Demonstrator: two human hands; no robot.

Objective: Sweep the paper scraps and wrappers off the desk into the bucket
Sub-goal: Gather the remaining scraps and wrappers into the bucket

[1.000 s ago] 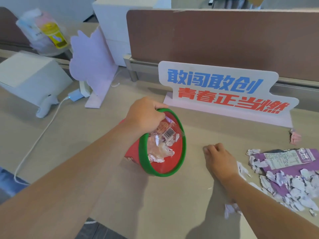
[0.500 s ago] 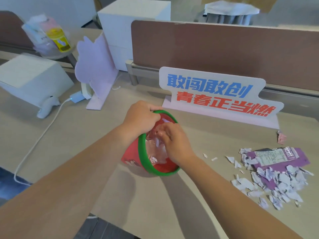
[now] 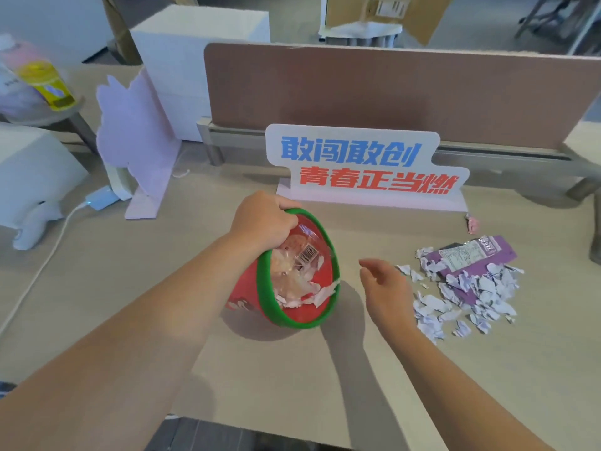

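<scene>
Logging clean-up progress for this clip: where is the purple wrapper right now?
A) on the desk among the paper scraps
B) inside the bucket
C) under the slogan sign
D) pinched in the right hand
A: the purple wrapper lies flat on the desk among the paper scraps, right of the empty right hand and outside the bucket.

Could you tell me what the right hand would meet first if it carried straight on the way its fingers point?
Probably the green rim of the bucket, held tilted by the left hand; the right hand points up-left toward it, though depth is unclear.
</scene>
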